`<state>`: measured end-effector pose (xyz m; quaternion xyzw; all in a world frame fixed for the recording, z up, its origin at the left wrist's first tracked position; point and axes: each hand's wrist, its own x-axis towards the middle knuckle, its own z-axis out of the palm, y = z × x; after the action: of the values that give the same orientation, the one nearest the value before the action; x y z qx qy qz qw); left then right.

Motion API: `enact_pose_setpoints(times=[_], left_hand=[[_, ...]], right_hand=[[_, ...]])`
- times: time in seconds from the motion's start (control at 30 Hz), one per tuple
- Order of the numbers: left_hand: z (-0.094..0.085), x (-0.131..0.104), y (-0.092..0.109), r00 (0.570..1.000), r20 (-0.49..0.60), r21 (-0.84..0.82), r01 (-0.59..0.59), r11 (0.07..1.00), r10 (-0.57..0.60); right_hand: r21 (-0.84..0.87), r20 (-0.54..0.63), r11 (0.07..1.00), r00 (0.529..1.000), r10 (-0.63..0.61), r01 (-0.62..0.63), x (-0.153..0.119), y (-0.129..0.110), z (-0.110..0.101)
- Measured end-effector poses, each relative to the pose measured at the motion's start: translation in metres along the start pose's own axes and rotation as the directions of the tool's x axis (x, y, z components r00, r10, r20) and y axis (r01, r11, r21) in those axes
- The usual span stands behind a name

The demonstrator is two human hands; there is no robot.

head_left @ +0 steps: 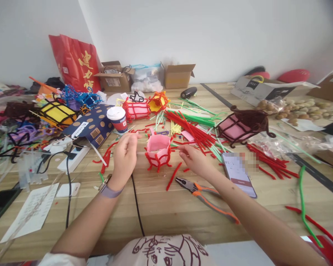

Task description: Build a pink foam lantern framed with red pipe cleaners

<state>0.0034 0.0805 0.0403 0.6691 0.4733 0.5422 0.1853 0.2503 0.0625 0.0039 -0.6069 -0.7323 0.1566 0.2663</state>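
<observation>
A small lantern point(157, 157) of red pipe cleaners around a pink lining stands upright on the table, its top open. To its left my left hand point(125, 152) is raised, fingers curled and pressed together, apart from the lantern; what they hold, if anything, is hidden. On the other side my right hand point(193, 158) has thumb and fingers brought together close to the lantern's red frame. Whether they grip a red stem there is too small to tell. A short red pipe cleaner point(173, 176) and pliers with orange and grey handles point(208, 195) lie near my right hand.
Bundles of red pipe cleaners point(191, 129) lie behind the lantern, beside green ones point(201, 119). A paper cup point(117, 120) stands back left. A phone point(240, 177) lies right, below a brown-and-pink lantern point(240, 126). Black cables point(138, 207) cross the table. Boxes point(178, 75) line the wall.
</observation>
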Motion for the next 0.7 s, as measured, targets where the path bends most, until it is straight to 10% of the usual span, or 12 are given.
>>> enact_pose_setpoints(times=[0.1,0.23,0.7], left_hand=[[0.011,-0.024,-0.017,0.964,-0.048,-0.135,0.254,0.958,-0.263],[0.037,-0.051,-0.027,0.905,0.193,-0.052,0.395,0.917,-0.378],[0.041,-0.023,-0.05,0.889,0.347,-0.331,0.414,0.848,-0.299]], right_hand=[[0.017,0.013,1.0,1.0,0.022,-0.022,0.011,0.002,0.012],[0.063,0.029,0.998,1.0,-0.011,0.009,0.023,-0.006,0.026],[0.13,0.115,0.986,0.986,-0.123,0.108,0.011,-0.004,0.031]])
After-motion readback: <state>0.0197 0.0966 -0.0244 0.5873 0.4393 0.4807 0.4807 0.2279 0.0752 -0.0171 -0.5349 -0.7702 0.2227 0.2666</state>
